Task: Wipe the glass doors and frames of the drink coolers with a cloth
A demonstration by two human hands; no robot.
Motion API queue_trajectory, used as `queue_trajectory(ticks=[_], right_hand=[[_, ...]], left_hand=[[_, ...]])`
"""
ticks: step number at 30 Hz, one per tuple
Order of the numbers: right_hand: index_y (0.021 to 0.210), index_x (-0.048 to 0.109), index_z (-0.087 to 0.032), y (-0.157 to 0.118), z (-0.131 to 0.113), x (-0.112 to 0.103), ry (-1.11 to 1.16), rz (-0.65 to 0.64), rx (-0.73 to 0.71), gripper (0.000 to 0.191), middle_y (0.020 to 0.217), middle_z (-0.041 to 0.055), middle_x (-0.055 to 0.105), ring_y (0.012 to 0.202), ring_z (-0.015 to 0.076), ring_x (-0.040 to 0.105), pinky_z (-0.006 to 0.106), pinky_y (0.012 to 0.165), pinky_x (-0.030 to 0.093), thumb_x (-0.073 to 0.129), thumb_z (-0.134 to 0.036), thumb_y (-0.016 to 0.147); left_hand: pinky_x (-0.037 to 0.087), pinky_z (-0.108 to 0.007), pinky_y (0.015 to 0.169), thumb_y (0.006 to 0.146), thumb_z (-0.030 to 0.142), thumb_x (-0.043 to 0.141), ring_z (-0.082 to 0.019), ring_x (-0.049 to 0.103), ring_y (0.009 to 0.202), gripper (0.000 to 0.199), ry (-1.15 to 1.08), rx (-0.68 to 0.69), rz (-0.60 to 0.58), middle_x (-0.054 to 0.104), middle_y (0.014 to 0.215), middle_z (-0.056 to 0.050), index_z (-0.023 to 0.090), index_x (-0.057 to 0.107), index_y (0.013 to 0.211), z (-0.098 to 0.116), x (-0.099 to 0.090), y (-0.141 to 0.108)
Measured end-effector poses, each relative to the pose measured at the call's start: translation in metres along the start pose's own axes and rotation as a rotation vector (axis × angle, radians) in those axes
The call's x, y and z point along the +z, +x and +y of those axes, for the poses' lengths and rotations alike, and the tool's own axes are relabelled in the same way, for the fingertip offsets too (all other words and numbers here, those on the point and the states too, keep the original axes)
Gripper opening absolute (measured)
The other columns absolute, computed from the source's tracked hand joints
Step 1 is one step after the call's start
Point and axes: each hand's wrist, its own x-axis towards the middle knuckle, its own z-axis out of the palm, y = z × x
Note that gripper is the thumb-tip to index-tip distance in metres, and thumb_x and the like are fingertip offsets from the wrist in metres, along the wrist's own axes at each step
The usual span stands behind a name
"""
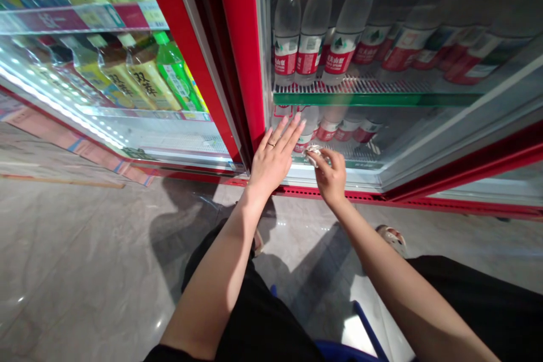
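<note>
My left hand (274,158) lies flat with fingers stretched out against the glass door (407,136) of a red-framed drinks fridge, low down near its left edge. A ring shows on one finger. Just to its right, my right hand (331,172) pinches a crumpled white tissue (313,154) at the glass. Behind the door, water bottles (287,28) with red caps and red-and-white labels stand on a shelf with a green front edge (373,99). More bottles (328,129) sit on the level below, partly covered by my left hand.
At left, another fridge section holds tea and soft drink bottles (148,76) on shelves. Red door posts (241,39) run between the sections. Below are a grey tiled floor (85,271), my shoe (391,237) and a blue stool (343,349) beneath me.
</note>
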Motion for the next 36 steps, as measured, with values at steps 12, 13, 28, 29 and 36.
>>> queue_trajectory(ticks=[12,13,28,29,36], right_hand=[[0.129,0.081,-0.033,0.001,0.007,-0.004,0.007,-0.178,-0.023,0.039,0.120,0.0084,0.076,0.105,0.0256,0.068,0.042,0.092,0.061,0.059,-0.013,0.105],[0.128,0.081,-0.033,-0.003,0.010,-0.007,0.010,-0.177,-0.006,0.039,0.119,0.0080,0.075,0.103,0.0254,0.067,0.041,0.091,0.060,0.059,-0.013,0.104],[0.135,0.080,-0.028,0.016,0.038,-0.042,-0.070,-0.473,-0.272,0.035,0.129,0.0114,0.079,0.113,0.0266,0.069,0.041,0.094,0.063,0.055,-0.020,0.111],[0.136,0.080,-0.028,0.019,0.043,-0.048,-0.077,-0.474,-0.285,0.036,0.130,0.0115,0.079,0.114,0.0271,0.069,0.043,0.096,0.063,0.056,-0.020,0.111],[0.137,0.079,-0.030,0.047,0.047,-0.052,-0.079,-0.447,-0.311,0.035,0.133,0.0099,0.079,0.121,0.0265,0.070,0.044,0.104,0.062,0.059,-0.020,0.111]], left_hand=[[0.025,-0.044,0.144,0.105,0.011,0.046,-0.022,0.023,0.174,0.090,0.011,0.010,0.013,0.024,0.187,-0.003,0.022,0.000,0.182,0.004,0.002,0.003],[0.025,-0.043,0.144,0.105,0.010,0.045,-0.022,0.023,0.174,0.090,0.010,0.009,0.012,0.024,0.187,-0.002,0.022,0.000,0.182,0.004,0.002,0.004],[0.025,-0.043,0.144,0.103,0.010,0.046,-0.023,0.020,0.175,0.090,-0.010,0.025,-0.062,0.022,0.188,-0.001,0.023,0.004,0.182,0.014,0.000,0.019],[0.025,-0.043,0.144,0.103,0.010,0.046,-0.023,0.019,0.175,0.091,-0.014,0.025,-0.067,0.021,0.188,0.000,0.023,0.004,0.182,0.014,-0.001,0.020],[0.025,-0.045,0.144,0.102,0.011,0.050,-0.025,0.020,0.175,0.094,-0.020,0.028,-0.047,0.020,0.188,-0.001,0.024,0.002,0.182,0.016,0.004,0.024]])
